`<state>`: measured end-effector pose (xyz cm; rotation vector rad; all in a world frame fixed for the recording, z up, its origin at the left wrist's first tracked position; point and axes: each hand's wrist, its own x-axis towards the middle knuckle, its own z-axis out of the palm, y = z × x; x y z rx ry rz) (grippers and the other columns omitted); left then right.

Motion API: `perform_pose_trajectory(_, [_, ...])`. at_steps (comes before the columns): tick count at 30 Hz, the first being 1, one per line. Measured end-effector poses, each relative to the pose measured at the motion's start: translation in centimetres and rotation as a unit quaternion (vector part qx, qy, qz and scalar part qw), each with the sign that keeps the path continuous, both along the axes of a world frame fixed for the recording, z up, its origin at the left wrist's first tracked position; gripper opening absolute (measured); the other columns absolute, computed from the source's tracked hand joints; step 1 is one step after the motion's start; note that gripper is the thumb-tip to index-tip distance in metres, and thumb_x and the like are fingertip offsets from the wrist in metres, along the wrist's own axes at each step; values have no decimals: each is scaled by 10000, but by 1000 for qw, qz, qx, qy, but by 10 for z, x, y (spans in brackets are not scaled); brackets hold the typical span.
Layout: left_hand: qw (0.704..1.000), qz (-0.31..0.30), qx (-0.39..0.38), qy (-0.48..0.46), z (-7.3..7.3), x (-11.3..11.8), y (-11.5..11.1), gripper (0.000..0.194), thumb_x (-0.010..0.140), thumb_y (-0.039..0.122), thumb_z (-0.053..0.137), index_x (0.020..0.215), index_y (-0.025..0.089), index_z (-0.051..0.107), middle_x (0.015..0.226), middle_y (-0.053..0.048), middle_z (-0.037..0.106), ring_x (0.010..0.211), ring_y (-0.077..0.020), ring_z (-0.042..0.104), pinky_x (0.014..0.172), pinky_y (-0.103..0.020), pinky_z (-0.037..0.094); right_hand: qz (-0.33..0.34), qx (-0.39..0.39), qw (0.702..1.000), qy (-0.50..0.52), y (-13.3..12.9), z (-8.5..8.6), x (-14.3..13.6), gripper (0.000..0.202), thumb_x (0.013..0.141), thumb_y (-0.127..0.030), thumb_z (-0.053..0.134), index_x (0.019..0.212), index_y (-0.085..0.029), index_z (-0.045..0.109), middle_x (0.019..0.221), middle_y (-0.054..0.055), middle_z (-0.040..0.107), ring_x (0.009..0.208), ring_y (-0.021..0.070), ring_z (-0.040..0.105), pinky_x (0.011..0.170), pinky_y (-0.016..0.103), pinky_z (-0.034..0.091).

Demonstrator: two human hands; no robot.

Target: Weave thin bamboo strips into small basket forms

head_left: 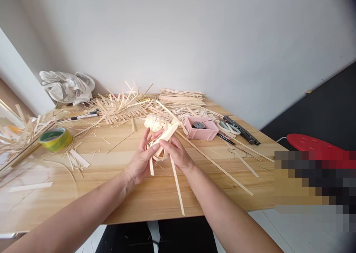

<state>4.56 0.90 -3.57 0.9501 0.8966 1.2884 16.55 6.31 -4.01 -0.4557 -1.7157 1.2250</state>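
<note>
Between my two hands is a small weaving of pale bamboo strips [167, 134], held above the front middle of the wooden table. My left hand [143, 155] grips its left side, the thumb pressed on a strip. From the right, my right hand [178, 151] pinches the same weaving near its middle. One long loose strip [177, 186] hangs from it towards the table's front edge, and a shorter end points down beside my left thumb. Just behind my fingers shows a ribbed, coiled pale roll [154, 122]; whether it joins the weaving I cannot tell.
A heap of cut strips [119, 106] and a stack of thin strips [180, 97] lie at the back. Rightward are a pink basket [204, 132] with a black spool, white-handled scissors [229, 128] and a black tool [244, 132]. Yellow-green tape [55, 139] lies left; a red stool [314, 143] stands right.
</note>
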Motion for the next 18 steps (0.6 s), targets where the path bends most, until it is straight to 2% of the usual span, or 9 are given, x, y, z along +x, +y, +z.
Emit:
perform_pose_trajectory(4, [1000,15,-16,0,1,6,-2,622,792,435,544,1347,351,278,1410,13,393,1231,-194,441,941,-309,442,-37,33,999,17,-3,2,-1,257,813,-423,473,928,-202,532,985,53,581,1009,211,534,916,359,395])
perform_pose_trajectory(8, [998,16,3,-59,3,8,-5,514,845,504,411,1315,314,330,1390,-9,420,1224,-193,449,959,-311,424,-58,99,993,15,-10,5,-2,226,831,-398,451,949,-222,529,1000,47,587,1040,215,528,963,379,366])
perform_pose_trajectory(12, [997,16,33,-73,9,9,-8,408,823,476,470,1158,243,480,1286,-37,521,1194,-206,472,922,-293,435,-78,154,985,-2,-16,5,-3,233,841,-377,437,1021,-248,513,1075,54,579,1092,234,502,983,415,354])
perform_pose_trajectory(15, [998,15,24,-63,11,9,-8,357,800,438,518,1098,243,493,1199,-32,575,1146,-209,507,882,-299,452,-110,170,979,-38,-18,4,-2,289,837,-404,428,1068,-255,519,1125,66,573,1152,261,456,1004,449,331])
perform_pose_trajectory(18, [999,32,27,-31,11,8,-6,324,803,426,505,1069,241,503,1178,-25,585,1140,-214,508,894,-314,441,-110,175,978,-26,-20,3,-3,323,837,-400,435,1121,-258,496,1145,70,552,1174,260,435,1013,455,331])
